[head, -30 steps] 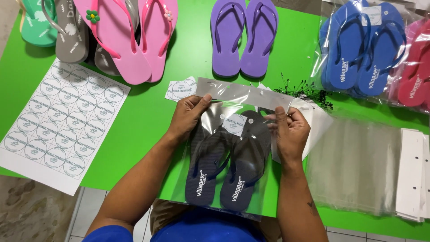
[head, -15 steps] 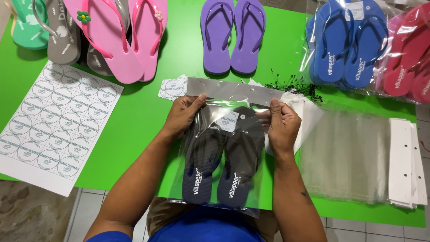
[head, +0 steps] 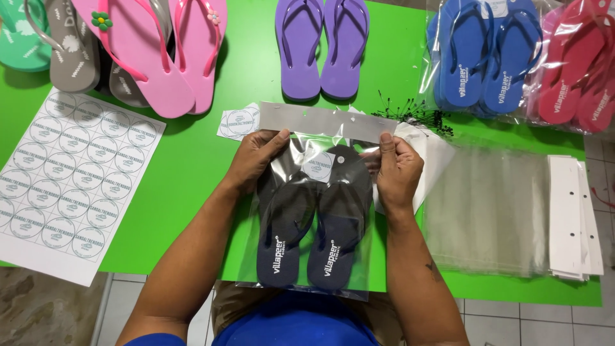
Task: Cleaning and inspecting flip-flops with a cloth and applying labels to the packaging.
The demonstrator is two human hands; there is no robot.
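Hands first: the left hand (head: pixel 257 160) and the right hand (head: pixel 397 170) each grip an upper corner of a clear plastic bag (head: pixel 359 282), thumbs on top and fingers curled shut behind the film, just under its white header strip (head: pixel 327 120). Inside lies a pair of dark navy flip-flops (head: pixel 314 224), side by side, toes toward the header and heels toward the person, with a round paper sticker (head: pixel 318 166) showing near the toe end. From where I stand, the step looks like squaring up and closing the top of the bag, and doing it well seems to mean keeping both corners level, pulling the film taut so the header lies flat with no crease, and keeping the sandals from sliding askew as the flap comes over. The bag rests on the near edge of the green table (head: pixel 192 192), its lower end hanging slightly past the edge over the person's lap. The sandals look soft and foamy, matte, with white lettering at the heels; the film is glossy and throws glare. To the left lies a sheet of round stickers (head: pixel 64 182); to the right, a stack of empty clear bags (head: pixel 493 211). Farther back lie purple flip-flops (head: pixel 322 45) and bagged blue flip-flops (head: pixel 487 57).
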